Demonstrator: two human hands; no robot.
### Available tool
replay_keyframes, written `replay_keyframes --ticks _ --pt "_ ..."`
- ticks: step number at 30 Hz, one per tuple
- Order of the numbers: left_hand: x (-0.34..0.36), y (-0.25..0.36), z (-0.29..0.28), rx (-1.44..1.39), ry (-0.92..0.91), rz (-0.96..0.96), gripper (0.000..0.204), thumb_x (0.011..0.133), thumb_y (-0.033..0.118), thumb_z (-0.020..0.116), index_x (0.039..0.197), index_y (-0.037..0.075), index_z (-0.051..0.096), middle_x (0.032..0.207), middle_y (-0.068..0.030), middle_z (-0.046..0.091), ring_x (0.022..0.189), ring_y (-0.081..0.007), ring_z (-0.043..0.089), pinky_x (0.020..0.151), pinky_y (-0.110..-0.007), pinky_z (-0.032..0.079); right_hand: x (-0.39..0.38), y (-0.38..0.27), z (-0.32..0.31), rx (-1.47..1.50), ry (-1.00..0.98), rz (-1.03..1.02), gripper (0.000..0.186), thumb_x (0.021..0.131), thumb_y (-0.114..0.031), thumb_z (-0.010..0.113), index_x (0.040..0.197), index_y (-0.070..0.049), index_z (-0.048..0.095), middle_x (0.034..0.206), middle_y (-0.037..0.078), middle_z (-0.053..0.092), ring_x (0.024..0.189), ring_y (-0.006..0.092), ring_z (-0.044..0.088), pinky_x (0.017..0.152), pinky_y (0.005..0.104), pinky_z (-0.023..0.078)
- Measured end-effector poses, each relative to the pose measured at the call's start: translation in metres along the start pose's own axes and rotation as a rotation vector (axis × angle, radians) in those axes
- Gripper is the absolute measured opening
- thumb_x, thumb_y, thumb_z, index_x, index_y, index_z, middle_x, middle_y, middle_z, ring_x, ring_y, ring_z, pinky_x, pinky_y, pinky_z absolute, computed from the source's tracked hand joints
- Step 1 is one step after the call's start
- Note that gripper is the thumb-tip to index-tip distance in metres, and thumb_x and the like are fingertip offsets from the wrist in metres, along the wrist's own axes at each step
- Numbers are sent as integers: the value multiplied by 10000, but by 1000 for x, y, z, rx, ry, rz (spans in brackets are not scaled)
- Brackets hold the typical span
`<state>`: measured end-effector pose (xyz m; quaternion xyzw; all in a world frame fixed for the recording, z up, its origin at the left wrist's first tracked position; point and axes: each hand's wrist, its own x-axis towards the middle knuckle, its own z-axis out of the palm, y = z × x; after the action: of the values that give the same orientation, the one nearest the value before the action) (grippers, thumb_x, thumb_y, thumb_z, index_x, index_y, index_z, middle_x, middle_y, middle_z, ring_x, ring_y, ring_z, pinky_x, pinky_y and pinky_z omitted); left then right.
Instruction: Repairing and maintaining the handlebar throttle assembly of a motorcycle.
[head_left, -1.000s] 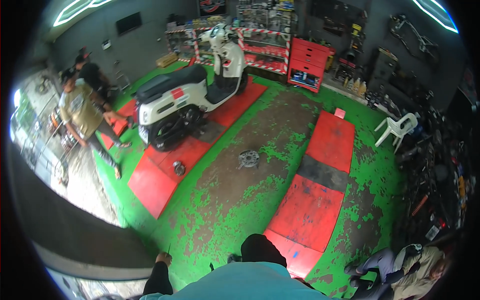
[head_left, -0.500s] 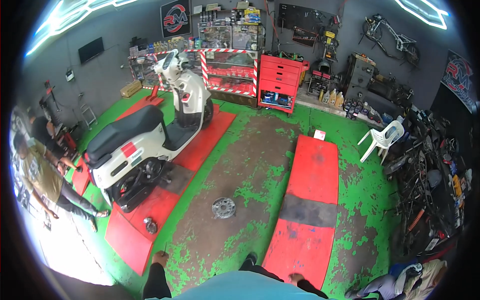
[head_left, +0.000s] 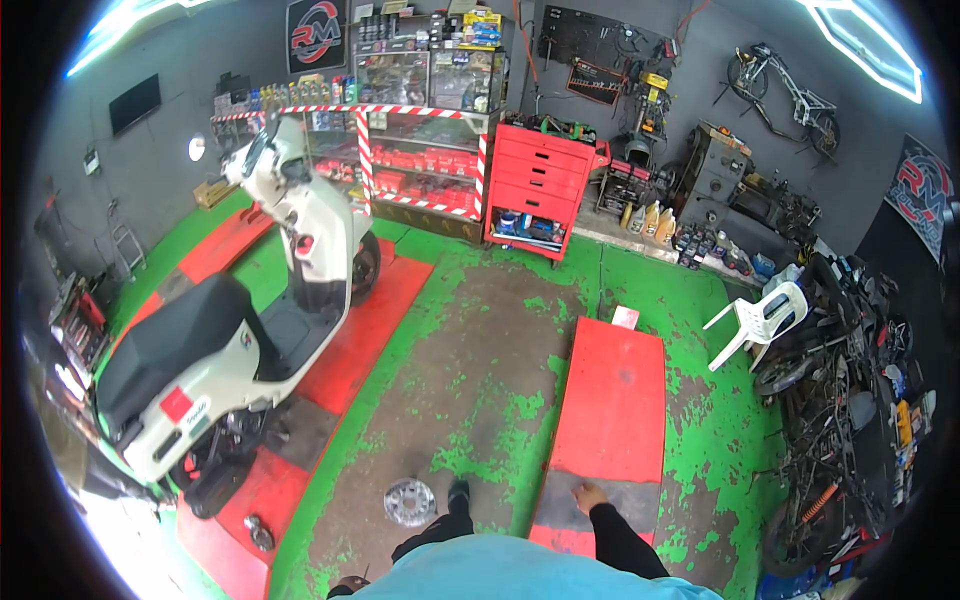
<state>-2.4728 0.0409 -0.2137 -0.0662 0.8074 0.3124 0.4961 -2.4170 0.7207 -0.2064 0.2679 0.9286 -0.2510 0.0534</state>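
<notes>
My left hand [head_left: 350, 583] hangs low at the bottom edge, closed around a thin dark rod-like tool [head_left: 366, 573] whose kind is too small to make out. Over the dark band of the red ramp lift [head_left: 612, 400], my right hand [head_left: 590, 497] hangs with loosely bent fingers and nothing visible in it. A round metal wheel part [head_left: 410, 502] lies on the floor beside my foot [head_left: 459, 497]. To the left, a white scooter [head_left: 240, 370] with a black seat stands on another red lift [head_left: 350, 340]. A small round metal part [head_left: 259, 532] rests near that lift's end.
A red tool cabinet [head_left: 540, 190] stands ahead beside glass display shelves [head_left: 425, 160] edged with striped tape. At the right are a white plastic chair [head_left: 758, 322] and a heap of motorcycle parts [head_left: 850, 400]. Bottles [head_left: 655, 222] line the back wall.
The view has moved forward, bringing the wheel part and ramp closer. My right hand has swung ahead; my left hand has dropped lower in view. People at the left have mostly left the picture.
</notes>
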Motion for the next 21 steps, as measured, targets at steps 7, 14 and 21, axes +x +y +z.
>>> replay_keyframes --ticks 7,14,21 --pt "177 232 -172 -390 54 108 282 897 188 514 1071 27 665 825 -79 688 700 -208 641 559 -419 504 57 40 7 -4 -751 320 324 924 -327 520 1154 -148 662 993 100 720 892 280 705 758 446 565" --pt "357 497 -327 -138 385 427 242 767 15 653 999 56 707 741 -82 679 638 -178 636 592 -365 493 227 21 -28 194 -711 472 329 931 -334 493 1132 -145 671 967 102 728 855 288 707 739 457 563" --pt "449 674 -331 -578 114 274 263 786 -24 630 1042 10 675 722 -74 660 606 -173 614 547 -326 487 458 58 -87 93 -779 361 340 939 -341 466 1110 -141 680 941 105 737 819 297 710 720 469 561"
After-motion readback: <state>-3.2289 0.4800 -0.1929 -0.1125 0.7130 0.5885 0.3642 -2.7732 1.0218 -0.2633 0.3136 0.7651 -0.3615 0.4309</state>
